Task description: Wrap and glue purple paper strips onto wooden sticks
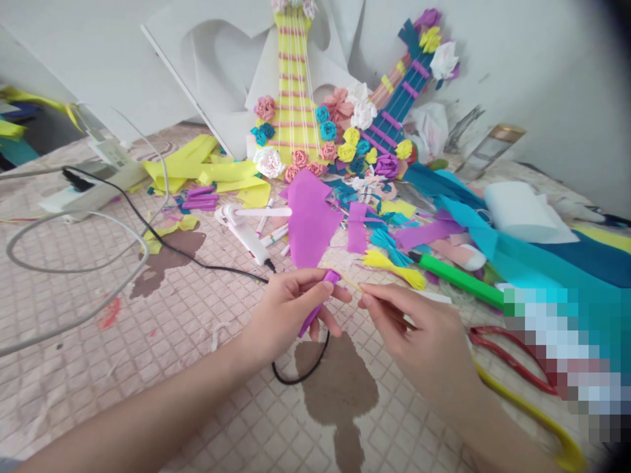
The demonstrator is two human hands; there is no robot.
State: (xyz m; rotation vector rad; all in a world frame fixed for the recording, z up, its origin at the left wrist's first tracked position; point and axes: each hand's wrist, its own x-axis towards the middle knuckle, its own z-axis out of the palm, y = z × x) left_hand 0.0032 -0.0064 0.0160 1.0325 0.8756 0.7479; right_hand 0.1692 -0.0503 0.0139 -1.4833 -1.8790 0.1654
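Note:
My left hand point(296, 299) pinches a narrow folded strip of purple paper point(311, 320) between thumb and fingers. In my right hand point(414, 322) is a thin pale wooden stick point(349, 281), gripped by the fingertips. The stick's far end meets the upper end of the purple strip; whether it only touches or slips inside, I cannot tell. Just beyond my hands lies a larger sheet of purple paper point(310, 223). A white glue gun point(249, 233) with a black cord lies to its left.
Paper-flower guitars, one yellow point(296, 92) and one blue point(401, 105), lean at the back. Right: a green glue gun-like stick point(461, 281), red-handled scissors point(513, 358), a white roll point(517, 210). Left: a power strip point(91, 190) and loose cables. Paper scraps point(202, 161) lie around.

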